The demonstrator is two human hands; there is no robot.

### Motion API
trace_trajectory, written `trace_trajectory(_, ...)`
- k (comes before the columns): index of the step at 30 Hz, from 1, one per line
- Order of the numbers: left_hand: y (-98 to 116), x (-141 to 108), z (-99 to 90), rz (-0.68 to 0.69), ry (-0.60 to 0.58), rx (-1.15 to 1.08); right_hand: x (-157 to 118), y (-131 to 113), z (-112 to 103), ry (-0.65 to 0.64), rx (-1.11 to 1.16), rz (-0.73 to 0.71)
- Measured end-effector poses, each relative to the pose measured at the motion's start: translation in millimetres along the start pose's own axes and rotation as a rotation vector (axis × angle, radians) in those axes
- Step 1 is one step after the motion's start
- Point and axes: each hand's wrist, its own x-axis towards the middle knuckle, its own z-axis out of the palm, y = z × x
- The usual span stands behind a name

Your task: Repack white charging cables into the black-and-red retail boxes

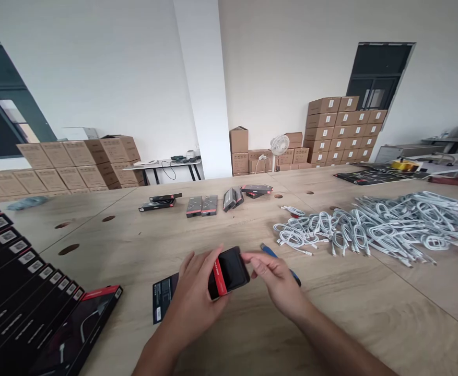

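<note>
One black-and-red box sits clasped in the left hand above the table, dark end rightward, long axis partly hidden. One right hand reaches that end; pinching, cannot tell. One blue tool lies behind.

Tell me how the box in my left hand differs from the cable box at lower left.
The held box is tilted in the left hand; the cable box ends a row of boxes. The held box shows a plain dark section beside its red band; the cable box shows a white cable. Both are black and red.
</note>
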Motion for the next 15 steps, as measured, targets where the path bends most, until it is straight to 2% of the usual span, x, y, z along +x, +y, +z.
trace_trajectory(2,2.8,-0.2,-2.4,0.027,-0.003,-0.029,-1.4,1.9,6.1,-0.068,0.113,0.019)
trace_trajectory(4,6.7,-0.4,-5.9,0.049,-0.009,-0.061,-1.9,2.7,9.6,-0.071,0.214,0.052)
trace_trajectory(10,19.3,-1.5,-14.1,0.159,-0.064,-0.095,-4.0,-1.3,10.0,-0.184,0.416,0.233)
trace_trajectory(15,26.4,-2.9,-19.9,0.241,-0.022,-0.088,-6.6,-7.6,11.7,-0.175,0.591,0.326)
